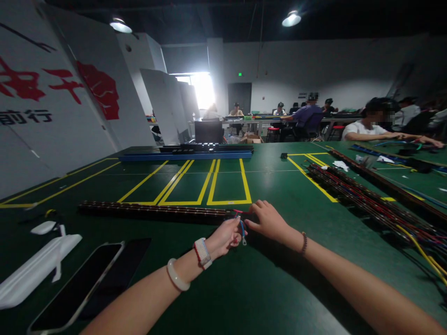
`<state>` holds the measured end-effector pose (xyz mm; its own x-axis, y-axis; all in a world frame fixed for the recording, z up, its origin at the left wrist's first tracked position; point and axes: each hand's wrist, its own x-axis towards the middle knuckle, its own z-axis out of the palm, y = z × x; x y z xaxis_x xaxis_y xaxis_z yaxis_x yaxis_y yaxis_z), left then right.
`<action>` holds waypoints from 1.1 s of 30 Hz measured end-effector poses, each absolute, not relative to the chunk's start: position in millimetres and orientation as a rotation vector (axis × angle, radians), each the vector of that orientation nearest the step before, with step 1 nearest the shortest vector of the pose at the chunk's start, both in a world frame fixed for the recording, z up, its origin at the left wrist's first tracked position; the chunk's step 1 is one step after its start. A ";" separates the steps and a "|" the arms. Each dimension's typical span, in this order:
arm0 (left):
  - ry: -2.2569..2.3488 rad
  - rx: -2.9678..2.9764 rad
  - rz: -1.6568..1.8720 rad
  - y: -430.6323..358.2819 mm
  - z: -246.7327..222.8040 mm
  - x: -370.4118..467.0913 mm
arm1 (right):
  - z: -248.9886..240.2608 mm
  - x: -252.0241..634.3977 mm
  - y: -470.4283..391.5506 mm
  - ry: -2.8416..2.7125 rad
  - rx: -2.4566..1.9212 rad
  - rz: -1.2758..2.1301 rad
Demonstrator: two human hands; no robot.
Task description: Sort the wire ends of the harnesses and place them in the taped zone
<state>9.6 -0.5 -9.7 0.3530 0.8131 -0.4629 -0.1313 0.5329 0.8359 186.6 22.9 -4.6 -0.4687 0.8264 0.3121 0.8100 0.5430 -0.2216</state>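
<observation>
My left hand (226,236) pinches the blue wire (242,227), whose metal ring terminal (244,242) hangs free below the fingertips. Just beside it, my right hand (267,217) is curved over the end of a long dark strip assembly, thumb apart from the fingers; its fingertips are partly hidden, and I see nothing held in it. The strip assembly (153,210) lies across the green table, with lines of small light spots along it. At its right end, a short red wire (238,211) shows between my hands.
A phone (80,284) and a white packet (38,270) lie at the left of the green table (216,298). Blue and black rails (188,155) rest at the back. Bundled strips with wires (377,200) stretch along the right, near a seated co-worker (370,125).
</observation>
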 end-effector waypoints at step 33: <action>0.964 0.774 0.834 -6.1 -15.9 19.6 | -11.9 175.2 7.2 -2.614 -1.023 -0.517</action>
